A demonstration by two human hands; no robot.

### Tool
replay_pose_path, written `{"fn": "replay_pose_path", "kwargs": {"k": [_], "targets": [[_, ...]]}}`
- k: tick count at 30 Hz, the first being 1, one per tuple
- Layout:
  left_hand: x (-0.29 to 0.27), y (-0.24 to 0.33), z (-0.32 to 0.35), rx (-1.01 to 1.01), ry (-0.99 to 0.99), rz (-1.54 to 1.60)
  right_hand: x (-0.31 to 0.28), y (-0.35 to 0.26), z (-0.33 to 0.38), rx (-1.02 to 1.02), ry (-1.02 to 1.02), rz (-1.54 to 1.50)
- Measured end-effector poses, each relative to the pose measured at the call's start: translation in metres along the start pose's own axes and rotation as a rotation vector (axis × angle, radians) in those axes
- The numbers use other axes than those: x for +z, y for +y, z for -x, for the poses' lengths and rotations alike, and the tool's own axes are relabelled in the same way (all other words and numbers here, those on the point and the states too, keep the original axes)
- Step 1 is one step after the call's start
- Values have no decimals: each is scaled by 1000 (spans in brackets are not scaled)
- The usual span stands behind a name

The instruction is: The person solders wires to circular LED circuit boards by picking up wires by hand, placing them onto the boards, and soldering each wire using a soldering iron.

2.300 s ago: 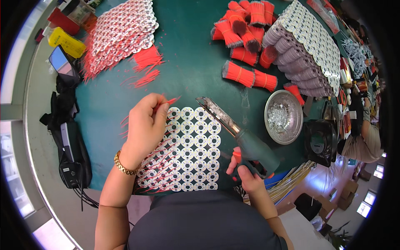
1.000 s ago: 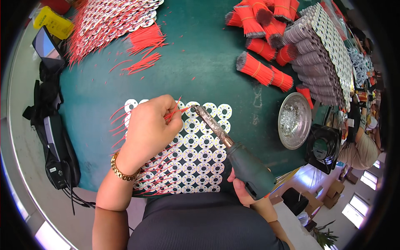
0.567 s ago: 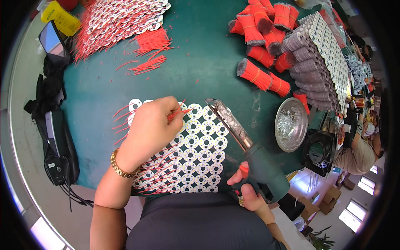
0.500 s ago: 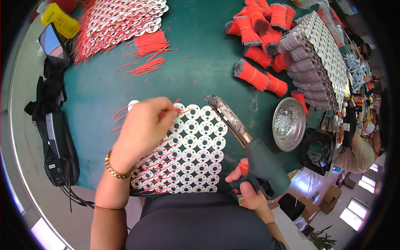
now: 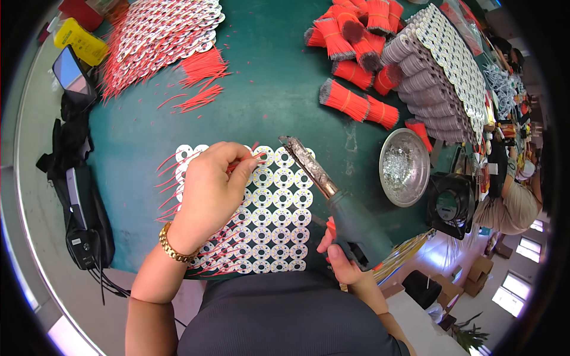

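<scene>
A panel of round white circuit discs lies on the green table in front of me. My left hand rests over its left part and pinches a short red wire against a disc near the top row. My right hand grips a dark green soldering gun. Its crusted tip points up-left and hovers just above the panel's top right corner. Several red wires stick out from the panel's left side.
Bundles of red wires lie at the back right beside stacked disc panels. A metal bowl and a small black fan stand right. Finished wired panels and loose wires lie back left. A black bag sits left.
My left hand has shifted slightly right along the panel's top row with the red wire. The soldering gun has stayed near the top right corner.
</scene>
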State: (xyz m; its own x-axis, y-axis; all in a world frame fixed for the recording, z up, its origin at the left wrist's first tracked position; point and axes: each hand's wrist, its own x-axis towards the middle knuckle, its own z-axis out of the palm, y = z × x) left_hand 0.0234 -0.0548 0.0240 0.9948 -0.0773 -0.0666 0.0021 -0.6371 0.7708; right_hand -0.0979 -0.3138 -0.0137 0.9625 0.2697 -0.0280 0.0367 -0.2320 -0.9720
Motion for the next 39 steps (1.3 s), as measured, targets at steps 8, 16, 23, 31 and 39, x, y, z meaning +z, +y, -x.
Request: {"fn": "replay_pose_path", "kwargs": {"k": [8,16,23,31,39], "targets": [[16,-11,3,-34,58,-39,-2,-6,12,31,-16,129],[23,-10,4,42,132,-91,-1,-22,0,-6,37,194],[22,-9,2,33,111,-151,2,-19,1,-1,35,221],[25,-10,2,36,128,-131,2,-21,-4,-12,30,229],[25,-10,0,66,156,-155,0,-29,-11,-65,31,399]]}}
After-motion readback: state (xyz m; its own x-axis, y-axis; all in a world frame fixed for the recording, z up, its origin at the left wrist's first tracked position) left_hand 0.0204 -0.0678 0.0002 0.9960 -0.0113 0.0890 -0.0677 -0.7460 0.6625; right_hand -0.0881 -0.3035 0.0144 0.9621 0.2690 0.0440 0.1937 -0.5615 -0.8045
